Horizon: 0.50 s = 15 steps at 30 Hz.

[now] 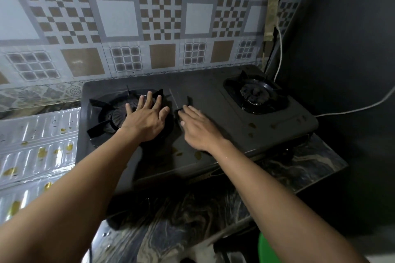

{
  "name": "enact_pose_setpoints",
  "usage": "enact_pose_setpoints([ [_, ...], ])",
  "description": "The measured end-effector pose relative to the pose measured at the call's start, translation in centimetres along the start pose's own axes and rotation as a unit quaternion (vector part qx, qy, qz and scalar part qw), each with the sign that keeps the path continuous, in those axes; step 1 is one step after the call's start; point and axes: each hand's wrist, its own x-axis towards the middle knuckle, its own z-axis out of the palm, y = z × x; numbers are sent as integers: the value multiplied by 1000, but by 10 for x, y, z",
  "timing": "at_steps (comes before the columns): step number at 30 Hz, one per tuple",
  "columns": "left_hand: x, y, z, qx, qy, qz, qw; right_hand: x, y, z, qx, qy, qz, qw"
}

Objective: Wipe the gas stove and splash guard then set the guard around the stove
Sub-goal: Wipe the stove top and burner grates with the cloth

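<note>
A dark two-burner gas stove (213, 100) stands on the counter against the tiled wall, with yellowish stains along its front. My left hand (147, 119) is spread flat over the black pan support (100, 128) of the left burner, fingers apart. My right hand (198, 128) lies just to the right of it with its fingers stretched out, the fingertips and thumb touching a black prong (186, 101) of that support; I see no firm grip. The foil splash guard (36, 147) lies flat to the left of the stove, spotted with yellow grease.
The right burner (255, 94) sits at the stove's far right corner. A white cable (350, 110) runs along the dark wall on the right. The marbled counter (316, 166) ends close behind the stove's right side. A green object (267, 250) shows at the bottom right.
</note>
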Motion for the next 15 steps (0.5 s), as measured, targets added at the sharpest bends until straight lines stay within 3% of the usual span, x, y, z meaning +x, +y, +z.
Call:
enact_pose_setpoints([
  [7, 0, -2, 2, 3, 7, 5, 1000, -33, 4, 1, 12, 0, -29, 999],
  [15, -3, 2, 2, 4, 19, 20, 1000, -36, 104, -31, -6, 36, 131, 991],
])
